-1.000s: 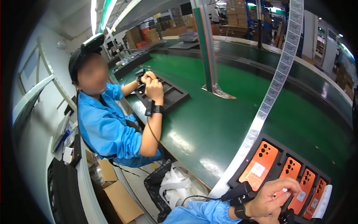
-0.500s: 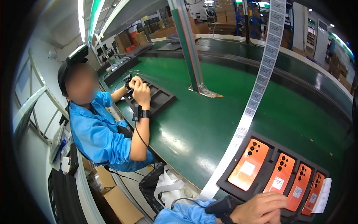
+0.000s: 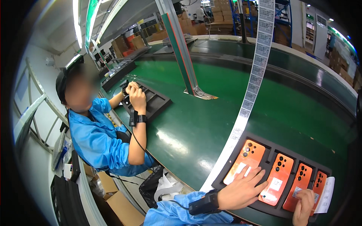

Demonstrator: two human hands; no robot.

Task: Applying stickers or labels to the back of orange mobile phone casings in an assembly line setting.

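My left hand point(image 3: 241, 192) is spread with its fingertips over the lower part of the leftmost orange phone point(image 3: 249, 153), partly covering its white label. My right hand point(image 3: 304, 205) is curled, fingers together, at the label of the third phone point(image 3: 301, 174); anything between its fingers is hidden. The second phone point(image 3: 281, 169), with its white label point(image 3: 276, 184), lies between my hands. At the right end is a fourth phone point(image 3: 320, 180). All lie camera side up in compartments of a black foam tray point(image 3: 269, 150). A white paper with handwriting point(image 3: 327, 196) stands at the tray's right end.
A long strip of printed labels point(image 3: 253, 84) hangs down beside the tray's left edge. The green workbench point(image 3: 184, 128) carries a metal post point(image 3: 181, 56). At the left, a co-worker in blue point(image 3: 102, 139) handles something over another black tray point(image 3: 158, 107).
My hands have separated: the left moved left onto the first phone, and the right now shows at the third phone. The view has shifted slightly, moving the scene left.
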